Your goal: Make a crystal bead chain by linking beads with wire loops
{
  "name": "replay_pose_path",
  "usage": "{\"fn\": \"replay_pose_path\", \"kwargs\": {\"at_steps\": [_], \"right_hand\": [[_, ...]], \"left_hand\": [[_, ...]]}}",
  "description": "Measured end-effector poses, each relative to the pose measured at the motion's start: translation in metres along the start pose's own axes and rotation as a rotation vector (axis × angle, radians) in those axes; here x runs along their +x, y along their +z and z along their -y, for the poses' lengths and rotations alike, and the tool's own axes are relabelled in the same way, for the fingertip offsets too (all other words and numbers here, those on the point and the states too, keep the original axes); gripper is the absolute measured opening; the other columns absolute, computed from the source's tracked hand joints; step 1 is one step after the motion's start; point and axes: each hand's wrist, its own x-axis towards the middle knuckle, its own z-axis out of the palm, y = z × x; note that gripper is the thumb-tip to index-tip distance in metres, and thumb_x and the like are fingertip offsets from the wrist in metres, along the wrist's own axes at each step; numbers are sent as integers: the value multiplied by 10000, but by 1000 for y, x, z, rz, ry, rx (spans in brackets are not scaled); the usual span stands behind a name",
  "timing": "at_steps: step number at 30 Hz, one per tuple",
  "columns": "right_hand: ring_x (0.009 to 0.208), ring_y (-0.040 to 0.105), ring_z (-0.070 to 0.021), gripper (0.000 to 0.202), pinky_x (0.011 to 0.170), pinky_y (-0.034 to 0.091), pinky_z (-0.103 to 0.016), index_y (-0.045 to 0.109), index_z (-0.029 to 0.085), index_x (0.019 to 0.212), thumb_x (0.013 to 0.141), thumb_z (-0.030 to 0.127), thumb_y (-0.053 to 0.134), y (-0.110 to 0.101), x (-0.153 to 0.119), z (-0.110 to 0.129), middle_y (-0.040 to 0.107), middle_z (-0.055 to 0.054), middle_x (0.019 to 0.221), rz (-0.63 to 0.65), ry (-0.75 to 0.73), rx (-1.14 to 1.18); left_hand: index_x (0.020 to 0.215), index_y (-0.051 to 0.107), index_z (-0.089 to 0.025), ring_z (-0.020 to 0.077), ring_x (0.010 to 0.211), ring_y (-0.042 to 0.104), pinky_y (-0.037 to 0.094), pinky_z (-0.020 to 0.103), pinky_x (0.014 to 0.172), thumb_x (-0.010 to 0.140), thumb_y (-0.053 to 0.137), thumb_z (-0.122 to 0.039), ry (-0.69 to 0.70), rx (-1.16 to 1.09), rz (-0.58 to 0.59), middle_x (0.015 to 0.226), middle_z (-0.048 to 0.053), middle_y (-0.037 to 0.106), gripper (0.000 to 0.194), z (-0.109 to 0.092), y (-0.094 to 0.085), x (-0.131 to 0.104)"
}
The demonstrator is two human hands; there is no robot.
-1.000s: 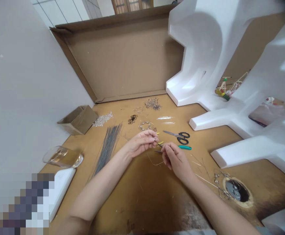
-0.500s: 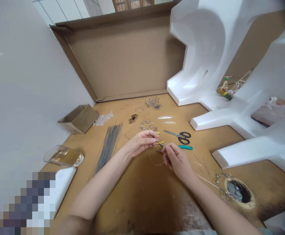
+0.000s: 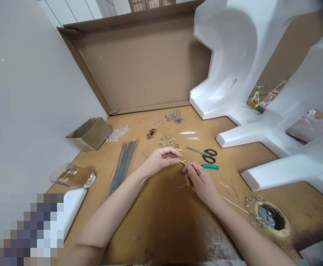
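Near the middle of the table my left hand (image 3: 165, 159) pinches something too small to make out between thumb and fingers. Close by on the right, my right hand (image 3: 197, 177) is closed on a thin dark pointed tool (image 3: 182, 163), whose tip meets the left fingertips. A fine curved wire (image 3: 179, 187) shows below the hands. Just beyond them lie a bead ring (image 3: 165, 141) and black-handled scissors (image 3: 208, 154). A teal handle (image 3: 211, 167) sticks out behind my right hand, and yellow handle parts (image 3: 184, 161) show between the hands.
Grey wires (image 3: 124, 162) lie left of my arm, near clear beads (image 3: 118, 133) and a cardboard box (image 3: 90, 133). A glass (image 3: 74, 176) stands at the left edge. White foam pieces (image 3: 275, 166) border the right side, near a round hole (image 3: 273, 218) in the table.
My left thumb and fingers have shifted slightly, and the pointed tool's tip now sits against them. Both hands otherwise stay in place.
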Motion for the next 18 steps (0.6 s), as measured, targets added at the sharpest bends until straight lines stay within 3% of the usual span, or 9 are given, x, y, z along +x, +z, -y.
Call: {"fn": "replay_pose_path", "kwargs": {"at_steps": [9, 13, 18], "right_hand": [[406, 335, -76, 257, 391, 250, -201, 445, 210, 757, 898, 405, 352, 0, -1, 3, 415, 77, 477, 41, 52, 99], [373, 292, -75, 272, 371, 225, -198, 440, 210, 812, 877, 467, 381, 1, 1, 7, 388, 96, 449, 82, 130, 156], [374, 286, -61, 317, 377, 197, -195, 448, 201, 816, 847, 516, 453, 1, 3, 6, 394, 96, 472, 138, 180, 261]], "left_hand": [[799, 620, -123, 137, 762, 611, 466, 278, 754, 707, 703, -286, 11, 101, 74, 778, 44, 645, 205, -7, 13, -9], [809, 632, -150, 133, 769, 588, 447, 252, 726, 767, 630, -249, 154, 361, -20, 806, 41, 637, 108, -3, 16, -12], [872, 620, -179, 122, 782, 555, 422, 234, 727, 829, 521, -194, 304, 619, 11, 832, 26, 598, 109, -8, 19, -18]]}}
